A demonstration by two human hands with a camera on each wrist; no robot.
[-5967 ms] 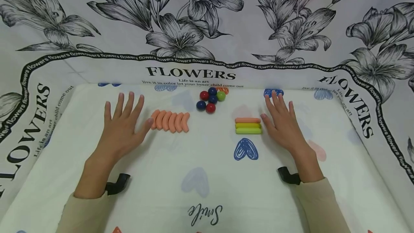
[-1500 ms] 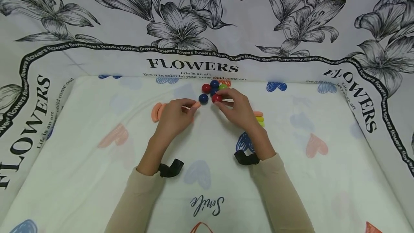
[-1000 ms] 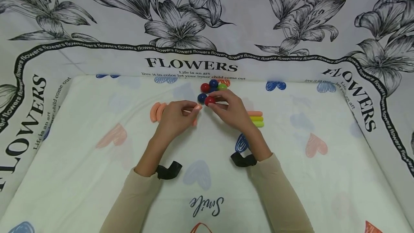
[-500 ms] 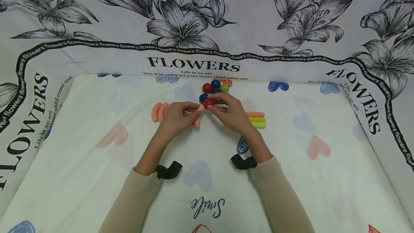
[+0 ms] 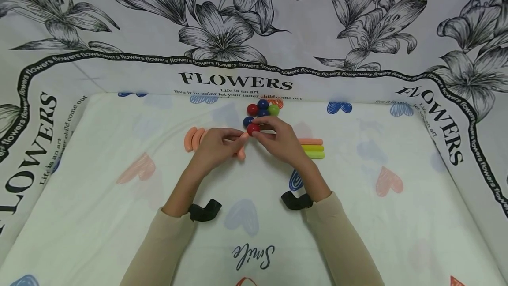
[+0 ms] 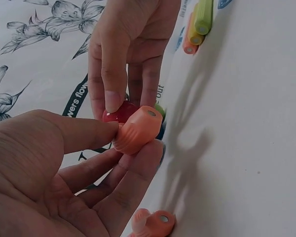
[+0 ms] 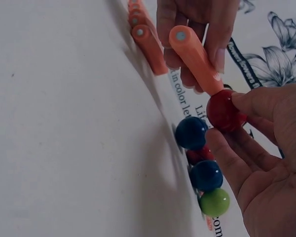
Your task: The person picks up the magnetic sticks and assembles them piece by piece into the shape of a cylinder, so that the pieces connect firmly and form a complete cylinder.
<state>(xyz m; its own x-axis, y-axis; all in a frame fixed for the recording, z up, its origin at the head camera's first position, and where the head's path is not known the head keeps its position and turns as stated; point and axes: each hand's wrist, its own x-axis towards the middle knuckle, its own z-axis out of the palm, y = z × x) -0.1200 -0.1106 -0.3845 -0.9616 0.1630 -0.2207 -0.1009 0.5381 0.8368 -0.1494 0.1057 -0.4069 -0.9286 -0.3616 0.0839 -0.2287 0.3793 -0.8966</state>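
My left hand (image 5: 214,148) pinches a curved orange magnetic rod (image 7: 195,58) between thumb and fingers. A small metal disc shows in the rod's free end in both wrist views. Opposite it, my right hand (image 5: 281,141) holds a glossy red ball (image 7: 226,111) by thumb and fingertips. In the right wrist view the rod's other end meets the ball. Both pieces are held above the cloth at the middle of the head view. Several more curved orange rods (image 5: 191,139) lie in a row, partly hidden under my left hand.
Just beyond my hands sit blue balls (image 5: 263,104), another red ball (image 5: 252,109) and a green ball (image 5: 273,109). Straight orange, yellow and green rods (image 5: 313,148) lie side by side, partly behind my right hand. A printed white cloth (image 5: 341,242) covers the table.
Six seconds ago both hands lay spread beside the pieces. Both have since picked up a piece. Over the last second the right hand brought the red ball leftward and nearer, against the rod.
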